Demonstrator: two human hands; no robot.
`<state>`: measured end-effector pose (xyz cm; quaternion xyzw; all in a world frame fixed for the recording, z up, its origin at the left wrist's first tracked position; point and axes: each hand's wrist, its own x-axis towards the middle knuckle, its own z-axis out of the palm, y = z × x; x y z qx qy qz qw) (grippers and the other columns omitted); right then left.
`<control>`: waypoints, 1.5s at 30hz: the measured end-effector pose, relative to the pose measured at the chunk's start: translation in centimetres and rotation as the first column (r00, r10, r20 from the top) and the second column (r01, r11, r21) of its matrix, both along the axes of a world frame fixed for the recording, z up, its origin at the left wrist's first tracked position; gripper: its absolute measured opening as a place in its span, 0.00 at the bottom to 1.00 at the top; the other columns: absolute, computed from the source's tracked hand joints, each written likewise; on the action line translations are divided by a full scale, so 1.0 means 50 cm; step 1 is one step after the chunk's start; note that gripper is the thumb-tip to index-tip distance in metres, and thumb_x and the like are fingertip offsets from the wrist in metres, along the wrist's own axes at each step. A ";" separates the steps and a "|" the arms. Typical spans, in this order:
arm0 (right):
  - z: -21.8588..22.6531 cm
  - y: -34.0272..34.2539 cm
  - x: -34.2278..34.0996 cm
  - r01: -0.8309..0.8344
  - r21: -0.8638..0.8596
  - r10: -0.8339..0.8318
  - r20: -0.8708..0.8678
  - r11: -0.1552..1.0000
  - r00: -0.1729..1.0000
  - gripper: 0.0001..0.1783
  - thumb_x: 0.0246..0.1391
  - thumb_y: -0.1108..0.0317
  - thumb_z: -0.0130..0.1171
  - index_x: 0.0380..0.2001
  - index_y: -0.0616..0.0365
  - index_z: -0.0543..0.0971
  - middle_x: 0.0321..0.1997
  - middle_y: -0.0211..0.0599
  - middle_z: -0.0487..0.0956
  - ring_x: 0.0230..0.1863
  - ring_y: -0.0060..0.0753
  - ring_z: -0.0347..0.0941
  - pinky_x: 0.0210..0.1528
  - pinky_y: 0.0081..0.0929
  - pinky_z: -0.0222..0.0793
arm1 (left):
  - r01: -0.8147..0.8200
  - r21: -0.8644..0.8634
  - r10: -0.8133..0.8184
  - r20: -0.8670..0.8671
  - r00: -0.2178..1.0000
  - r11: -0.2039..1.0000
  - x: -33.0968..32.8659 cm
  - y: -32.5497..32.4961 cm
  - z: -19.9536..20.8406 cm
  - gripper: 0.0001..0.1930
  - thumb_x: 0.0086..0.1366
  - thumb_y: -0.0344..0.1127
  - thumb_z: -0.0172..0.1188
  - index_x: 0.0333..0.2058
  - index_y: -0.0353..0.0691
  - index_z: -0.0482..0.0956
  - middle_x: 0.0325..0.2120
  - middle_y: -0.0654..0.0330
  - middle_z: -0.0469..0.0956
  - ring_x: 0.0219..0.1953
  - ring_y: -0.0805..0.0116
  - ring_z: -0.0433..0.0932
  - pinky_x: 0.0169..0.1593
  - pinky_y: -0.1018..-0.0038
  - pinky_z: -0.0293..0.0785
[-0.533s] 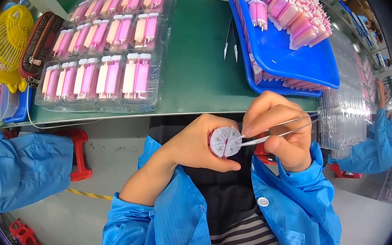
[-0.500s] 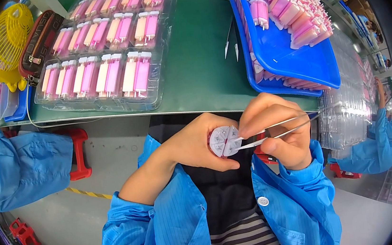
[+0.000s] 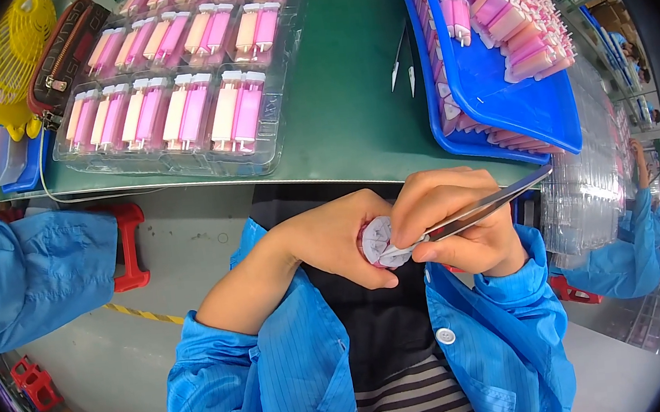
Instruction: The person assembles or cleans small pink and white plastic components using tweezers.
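Note:
My left hand is wrapped around a round bundle of wedge-shaped pieces, their white end faces turned up. Most of the bundle's length is hidden inside the fist. Between thumb and fingers, my right hand grips a pair of metal tweezers. The tweezers' pale tips reach the bundle's white end, and their arms are pressed close together. Whether the tips pinch anything is too small to tell. Both hands are in front of the table's near edge, above my lap.
Clear plastic trays hold rows of pink and cream pieces on the green table. To the right, stacked blue bins carry many similar pieces. Two pointed tools lie between. A yellow fan and dark pouch stand left; co-workers sit both sides.
The tweezers' arms have come closer together and their tips are over the bundle's white face. My right hand has shifted slightly toward the left hand. The view has shifted a little.

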<state>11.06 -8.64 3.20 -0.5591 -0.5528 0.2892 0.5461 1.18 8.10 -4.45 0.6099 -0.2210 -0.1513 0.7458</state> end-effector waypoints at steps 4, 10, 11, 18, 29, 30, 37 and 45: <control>-0.005 0.001 0.001 -0.020 0.012 0.019 0.018 1.000 1.000 0.09 0.45 0.68 0.69 0.29 0.60 0.82 0.32 0.39 0.79 0.29 0.37 0.77 0.30 0.27 0.69 | 0.021 -0.019 -0.022 -0.036 0.999 1.000 0.000 -0.004 -0.004 0.16 0.43 0.34 0.76 0.29 0.37 0.78 0.24 0.64 0.79 0.26 0.76 0.77 0.31 0.78 0.71; -0.011 0.001 0.001 -0.017 0.044 0.016 0.020 0.999 1.000 0.09 0.44 0.68 0.69 0.28 0.59 0.82 0.31 0.40 0.79 0.29 0.37 0.77 0.30 0.27 0.70 | 0.064 -0.015 -0.066 -0.094 0.993 0.998 -0.001 -0.004 0.003 0.15 0.43 0.34 0.76 0.27 0.37 0.79 0.23 0.64 0.79 0.25 0.77 0.77 0.30 0.78 0.71; -0.012 0.001 0.001 -0.017 0.045 0.016 0.021 0.999 1.000 0.09 0.44 0.68 0.69 0.28 0.59 0.82 0.31 0.40 0.79 0.29 0.37 0.77 0.30 0.27 0.70 | 0.064 -0.014 -0.065 -0.094 0.993 0.998 -0.001 -0.004 0.003 0.15 0.43 0.34 0.76 0.27 0.37 0.79 0.23 0.64 0.79 0.25 0.77 0.77 0.30 0.78 0.71; -0.016 -0.001 0.000 -0.011 0.057 0.010 0.029 0.998 1.000 0.08 0.44 0.68 0.69 0.28 0.60 0.82 0.30 0.40 0.79 0.28 0.36 0.77 0.29 0.26 0.70 | 0.081 -0.006 -0.081 -0.110 0.991 0.997 -0.001 -0.003 0.005 0.15 0.43 0.34 0.76 0.27 0.38 0.78 0.23 0.64 0.79 0.24 0.76 0.77 0.29 0.78 0.71; -0.030 0.001 -0.001 0.001 0.105 -0.005 0.036 0.994 0.999 0.14 0.45 0.61 0.70 0.25 0.62 0.82 0.27 0.42 0.80 0.24 0.34 0.77 0.24 0.25 0.70 | 0.081 -0.019 -0.083 -0.097 0.992 0.996 -0.004 -0.009 -0.012 0.14 0.43 0.33 0.76 0.25 0.39 0.77 0.23 0.66 0.79 0.25 0.76 0.77 0.29 0.78 0.71; -0.026 0.000 0.000 -0.005 0.096 0.000 0.050 0.995 0.999 0.10 0.45 0.66 0.69 0.26 0.61 0.82 0.29 0.41 0.80 0.26 0.35 0.77 0.27 0.25 0.70 | 0.101 -0.017 -0.103 -0.120 0.987 0.995 -0.003 -0.007 -0.009 0.14 0.43 0.33 0.76 0.25 0.39 0.77 0.22 0.66 0.78 0.24 0.76 0.77 0.29 0.79 0.71; -0.034 -0.004 -0.007 0.047 0.107 -0.049 0.016 0.993 0.999 0.08 0.44 0.71 0.69 0.28 0.61 0.82 0.30 0.41 0.79 0.29 0.35 0.78 0.30 0.24 0.71 | 0.161 0.013 -0.155 -0.212 0.965 0.987 -0.003 -0.003 -0.005 0.13 0.44 0.32 0.75 0.25 0.39 0.77 0.22 0.67 0.79 0.24 0.77 0.77 0.28 0.79 0.71; -0.024 -0.005 0.001 -0.001 0.088 0.000 0.016 0.996 1.000 0.08 0.42 0.71 0.69 0.28 0.61 0.82 0.31 0.41 0.79 0.29 0.35 0.78 0.29 0.25 0.71 | 0.112 -0.065 -0.123 -0.184 0.975 0.992 -0.004 -0.015 -0.010 0.12 0.45 0.33 0.73 0.24 0.36 0.77 0.18 0.63 0.77 0.17 0.76 0.75 0.20 0.78 0.69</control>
